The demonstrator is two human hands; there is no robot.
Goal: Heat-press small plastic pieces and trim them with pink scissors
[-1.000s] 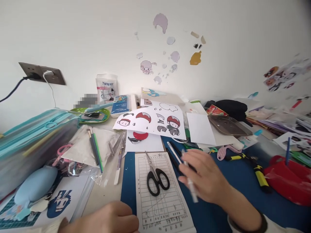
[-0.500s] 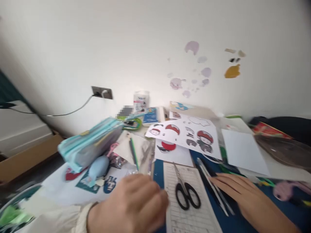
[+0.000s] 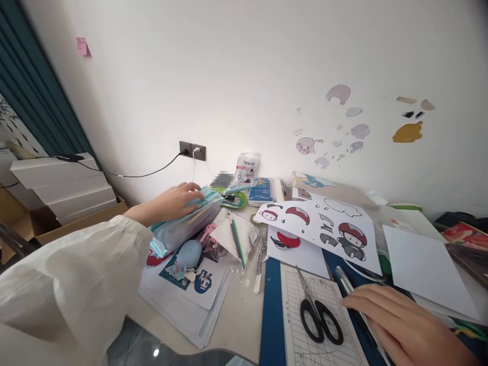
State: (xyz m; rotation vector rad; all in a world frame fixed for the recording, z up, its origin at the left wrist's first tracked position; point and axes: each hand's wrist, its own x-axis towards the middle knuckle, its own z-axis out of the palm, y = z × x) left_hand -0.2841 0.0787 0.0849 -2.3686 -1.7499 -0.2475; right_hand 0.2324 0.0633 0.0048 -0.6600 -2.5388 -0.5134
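- The left hand [image 3: 179, 199], in a loose white sleeve [image 3: 72, 274], reaches far across the bench [image 3: 236, 325] and lies palm down, fingers spread flat, on the top of a turquoise zip pouch [image 3: 183, 223]; it presses rather than grips, likely to steady the bulging pouch.
- Just beside the pouch lie a pale blue soft case [image 3: 187, 254] and a clear bag of brushes [image 3: 236, 236].
- Against the wall stands a packet reading "Nexcare" [image 3: 247, 168]; the blue box [image 3: 260, 190] next to it is too small to read.
- Black-handled scissors [image 3: 316, 312] rest shut on a ruled sheet [image 3: 316, 325].
- A printed character sheet [image 3: 324, 226] lies behind them.
- The right hand [image 3: 400, 325] rests open and flat over a pen [image 3: 345, 279], fingers loosely laid on it, not clearly gripping.
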